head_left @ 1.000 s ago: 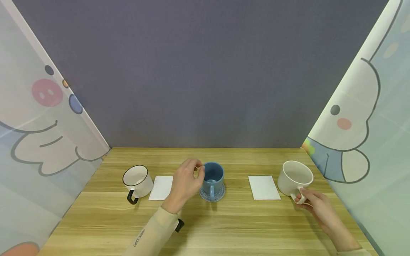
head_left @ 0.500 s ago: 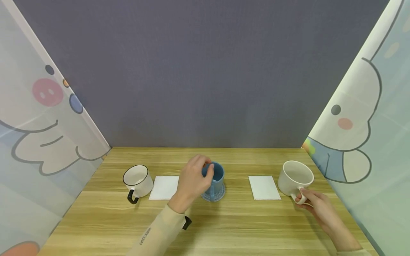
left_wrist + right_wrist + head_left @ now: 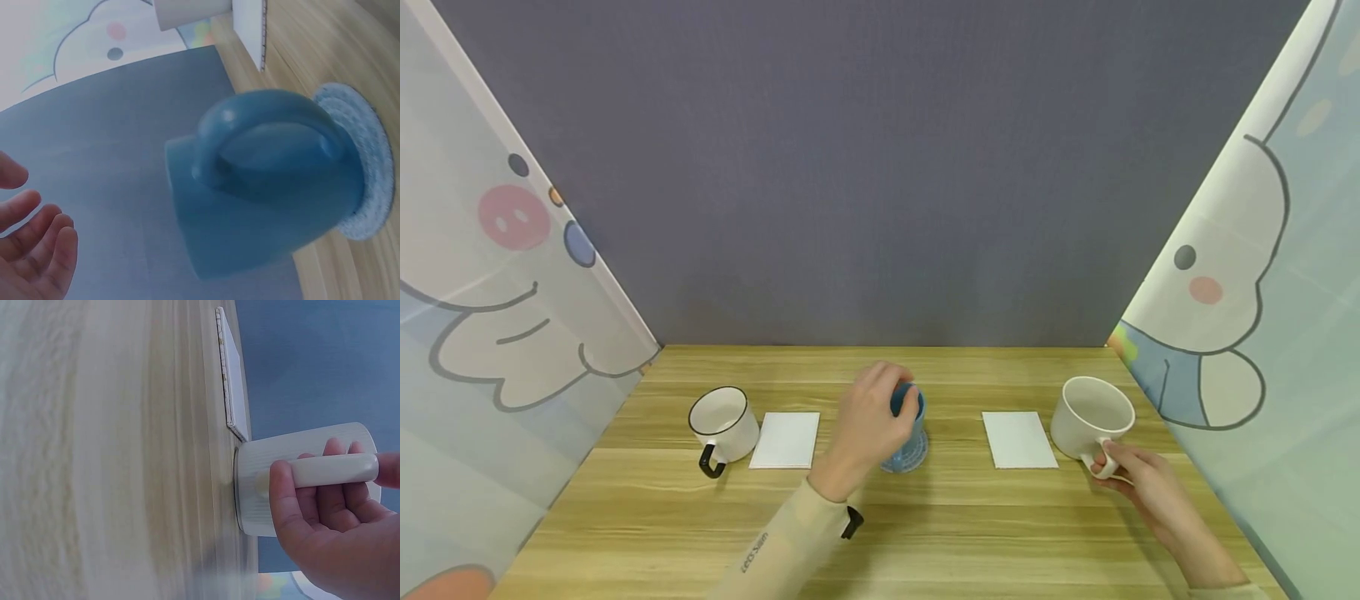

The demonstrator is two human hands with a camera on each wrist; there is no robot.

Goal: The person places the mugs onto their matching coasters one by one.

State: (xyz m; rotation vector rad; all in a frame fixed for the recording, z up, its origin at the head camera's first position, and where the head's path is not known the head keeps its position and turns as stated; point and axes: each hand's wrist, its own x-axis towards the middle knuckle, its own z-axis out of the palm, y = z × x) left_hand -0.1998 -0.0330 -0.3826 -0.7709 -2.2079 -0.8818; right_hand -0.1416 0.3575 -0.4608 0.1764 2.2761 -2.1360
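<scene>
Blue mug (image 3: 275, 203) may tip if left hand (image 3: 863, 423), at its nine o'clock, bumps it.
Left thumb and fingers (image 3: 62, 256) are apart; right hand (image 3: 334, 547) clamps white mug (image 3: 1077, 429) by handle (image 3: 334, 470).

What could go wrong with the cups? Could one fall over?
Maybe! The left grip hangs by the top of the blue mug and isn't holding it, so a clumsy move might bump the rim and tip the mug or nudge it off its coaster. The right grip holds the plain white mug by its handle, so it could tilt, or knock the white square beside it.
</scene>
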